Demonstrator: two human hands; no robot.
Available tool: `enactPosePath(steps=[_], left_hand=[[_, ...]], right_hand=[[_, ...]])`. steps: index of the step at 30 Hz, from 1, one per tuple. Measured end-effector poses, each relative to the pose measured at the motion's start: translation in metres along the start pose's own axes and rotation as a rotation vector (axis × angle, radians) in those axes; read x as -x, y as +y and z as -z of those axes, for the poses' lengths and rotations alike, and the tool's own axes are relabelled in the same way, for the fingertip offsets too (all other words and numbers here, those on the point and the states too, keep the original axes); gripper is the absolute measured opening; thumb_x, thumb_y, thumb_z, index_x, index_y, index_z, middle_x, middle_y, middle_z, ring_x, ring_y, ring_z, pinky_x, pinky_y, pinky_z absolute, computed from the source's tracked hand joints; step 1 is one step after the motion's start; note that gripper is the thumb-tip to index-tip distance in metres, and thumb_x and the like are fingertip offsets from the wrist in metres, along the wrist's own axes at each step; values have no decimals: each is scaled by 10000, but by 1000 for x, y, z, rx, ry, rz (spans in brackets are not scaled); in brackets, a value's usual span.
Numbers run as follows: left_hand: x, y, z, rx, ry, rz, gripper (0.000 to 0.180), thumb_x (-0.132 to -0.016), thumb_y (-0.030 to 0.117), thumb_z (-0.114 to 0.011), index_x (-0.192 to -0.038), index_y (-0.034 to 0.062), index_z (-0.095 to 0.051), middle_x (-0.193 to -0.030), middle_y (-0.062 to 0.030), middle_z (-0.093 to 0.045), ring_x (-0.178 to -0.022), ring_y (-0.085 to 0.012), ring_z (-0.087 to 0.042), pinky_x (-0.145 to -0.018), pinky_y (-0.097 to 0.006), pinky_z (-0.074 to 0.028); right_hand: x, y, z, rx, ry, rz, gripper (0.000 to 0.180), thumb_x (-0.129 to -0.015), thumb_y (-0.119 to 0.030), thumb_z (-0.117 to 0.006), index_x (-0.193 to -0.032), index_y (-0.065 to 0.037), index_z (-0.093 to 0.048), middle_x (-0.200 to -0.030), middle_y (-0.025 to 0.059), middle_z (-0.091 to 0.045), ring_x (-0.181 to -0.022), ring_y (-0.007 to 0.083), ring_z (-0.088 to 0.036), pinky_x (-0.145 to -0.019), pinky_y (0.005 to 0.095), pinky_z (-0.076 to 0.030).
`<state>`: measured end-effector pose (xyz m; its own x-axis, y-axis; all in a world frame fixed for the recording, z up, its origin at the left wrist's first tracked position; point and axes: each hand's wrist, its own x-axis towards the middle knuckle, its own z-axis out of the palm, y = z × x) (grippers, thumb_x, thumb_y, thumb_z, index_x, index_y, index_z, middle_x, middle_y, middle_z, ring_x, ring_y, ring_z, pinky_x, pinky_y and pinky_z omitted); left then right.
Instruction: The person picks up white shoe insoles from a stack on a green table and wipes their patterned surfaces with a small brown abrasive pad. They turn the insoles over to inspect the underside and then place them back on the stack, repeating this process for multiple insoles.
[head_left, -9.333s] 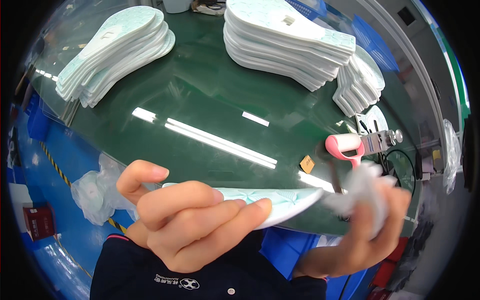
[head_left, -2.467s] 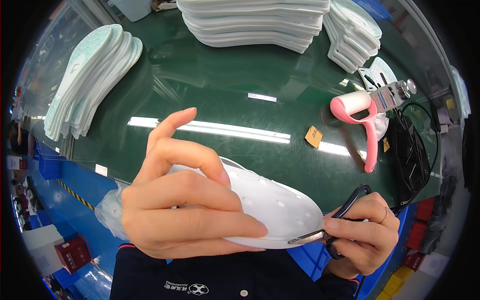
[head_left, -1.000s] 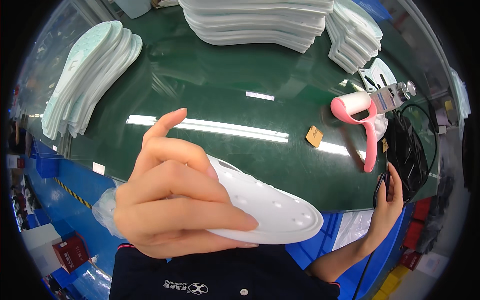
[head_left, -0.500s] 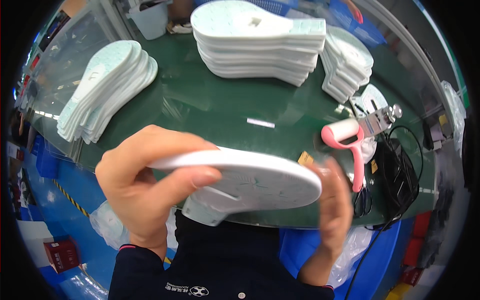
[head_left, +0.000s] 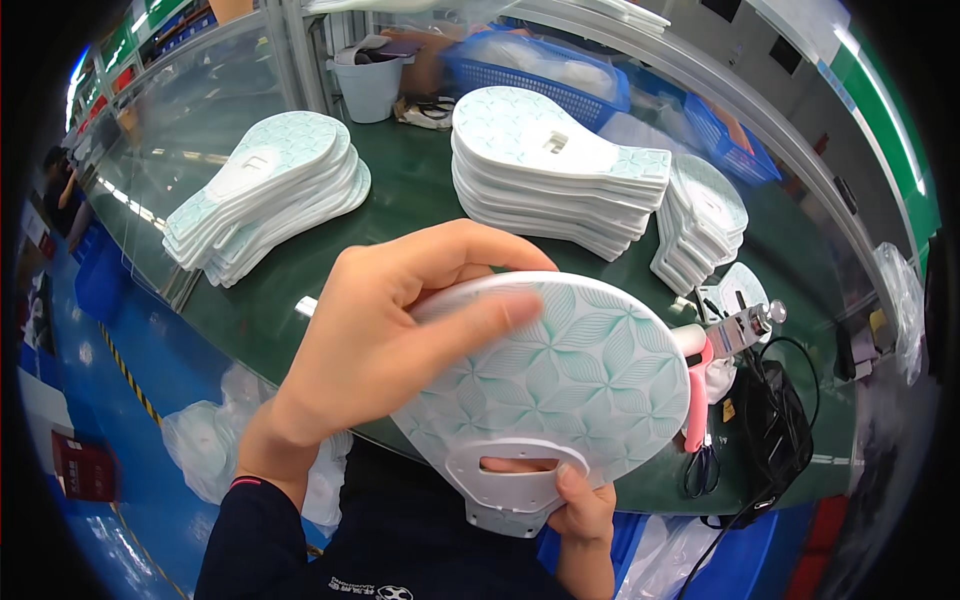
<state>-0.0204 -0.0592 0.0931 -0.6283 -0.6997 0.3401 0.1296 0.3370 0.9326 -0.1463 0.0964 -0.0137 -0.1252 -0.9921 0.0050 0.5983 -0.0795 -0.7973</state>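
Observation:
A white paddle-shaped plastic panel (head_left: 590, 370) with a green leaf pattern is held tilted over the table's near edge, patterned face toward me. My left hand (head_left: 390, 325) pinches its upper left rim, thumb over the patterned face and fingers behind. Down at the narrow end, my right hand (head_left: 582, 508) grips beside the oblong slot; its thumb lies on the front and a finger shows through the slot from behind. Similar panels stand in a left stack (head_left: 265, 190), a taller middle stack (head_left: 550, 185) and a right stack (head_left: 700, 215).
On the green table (head_left: 405, 165), to the right, lie a pink-handled roller (head_left: 696, 410), scissors (head_left: 703, 470), a metal dispenser-like item (head_left: 742, 330) and a black bag (head_left: 775, 440). Behind are a pale bucket (head_left: 368, 90) and a blue basket (head_left: 540, 75). Clear plastic bags (head_left: 205, 440) hang low left.
The panel has turned from nearly edge-on to showing its patterned face. My right hand moved from its right rim to the narrow end; my left keeps hold of the rim. The view has shifted upward.

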Motion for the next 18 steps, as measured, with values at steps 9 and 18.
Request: enactPosePath(steps=[9, 18], left_hand=[[30, -24, -6, 639, -257, 195, 543, -820, 155, -515, -1260, -15, -246, -1196, -148, -411, -1065, -179, -450, -863, -276, -382], [63, -21, -15, 483, -248, 175, 695, -764, -62, -532, -1309, 0, -105, -1160, -168, -448, -1041, -209, -481, -858, -327, -415]], right_hand=[[1, -12, 1, -253, 27, 279, 425, -845, -208, -419, -1184, 36, -343, -1165, 203, -443, -979, 391, -499, -845, 497, -421], [20, -4, 26, -304, -82, 336, 418, -855, -265, -391, -1171, 7, -403, -1130, 199, -475, -1007, 333, -493, -796, 556, -405]])
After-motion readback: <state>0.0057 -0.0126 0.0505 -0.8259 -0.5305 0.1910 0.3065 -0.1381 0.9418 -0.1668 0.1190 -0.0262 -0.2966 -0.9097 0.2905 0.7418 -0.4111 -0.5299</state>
